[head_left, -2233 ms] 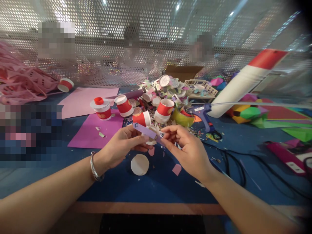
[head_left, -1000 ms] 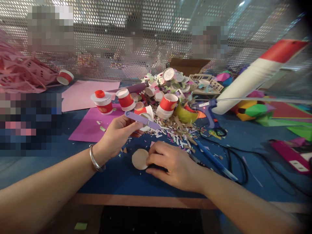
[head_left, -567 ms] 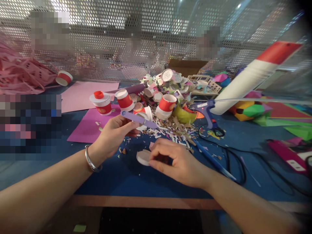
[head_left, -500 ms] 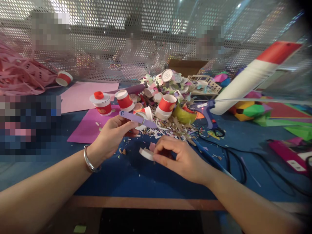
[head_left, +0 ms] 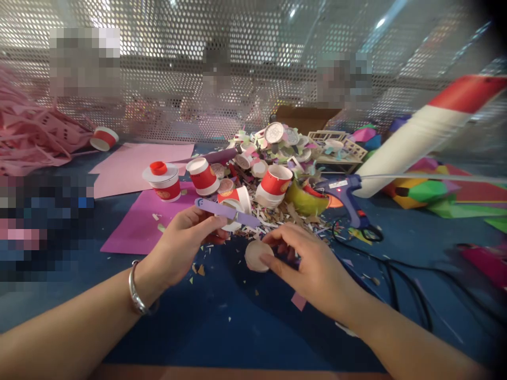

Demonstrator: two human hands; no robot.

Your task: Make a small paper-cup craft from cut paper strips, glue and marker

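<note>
A small round cream paper disc (head_left: 253, 259) is pinched between the thumb and fingers of the right hand (head_left: 312, 264), held tilted above the table. In the left hand (head_left: 180, 245), a flat lavender paper strip with a dark smiling mark (head_left: 212, 206) is gripped between thumb and fingers, slanting down toward the right hand; a round white paper piece (head_left: 233, 227) is partly hidden behind it. Strip and disc are held apart.

Just beyond the strip, a red-and-white paper cup (head_left: 241, 196) is seen tipped on its side, amid paper scraps (head_left: 269, 217). Under the left forearm's far side, a bright purple paper sheet (head_left: 127, 227) is spread, with a lidded red-and-white cup (head_left: 165, 191) stood at its far edge. To the right, a blue glue gun (head_left: 348, 195) is placed near a long white tube with a red end (head_left: 415, 148). The blue tabletop (head_left: 198, 338) is backed by a perforated metal screen (head_left: 257, 37).
</note>
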